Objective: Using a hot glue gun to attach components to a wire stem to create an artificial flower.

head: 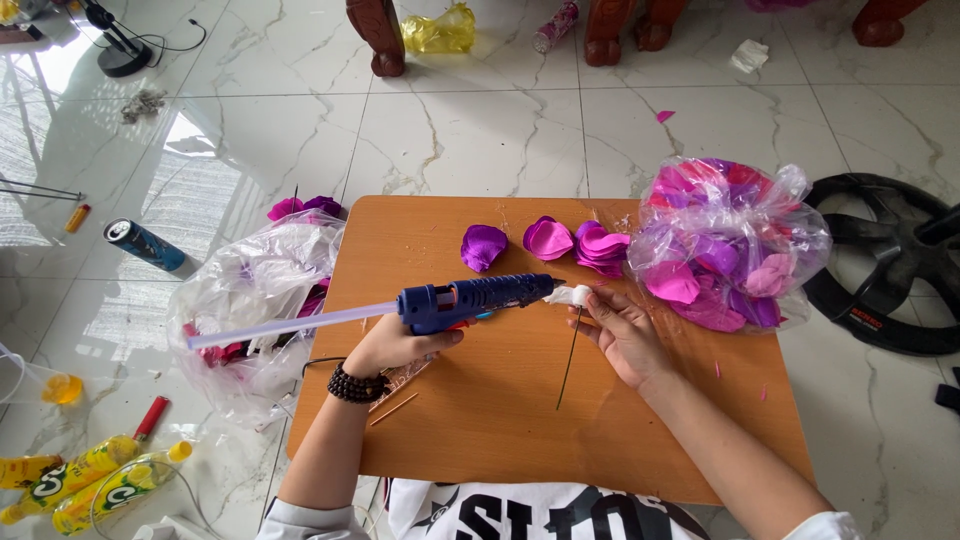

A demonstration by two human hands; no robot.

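My left hand [395, 345] grips a blue glue gun [478, 298] with a long clear glue stick [290, 326] sticking out of its back. The gun's nozzle touches a small white foam bud [575, 295] on a thin dark wire stem [570, 358], which my right hand [625, 335] pinches at the top. Both hands hover over a low orange wooden table [480, 420]. Purple and pink fabric petals [548, 240] lie on the table just beyond the gun. A dark bead bracelet [357, 385] circles my left wrist.
A clear plastic bag of pink and purple petals [725, 245] sits at the table's right far corner. Another plastic bag [250, 300] lies left of the table. A can [145, 245], yellow bottles [95, 480], a black fan base [890, 260] and chair legs [380, 35] stand on the marble floor.
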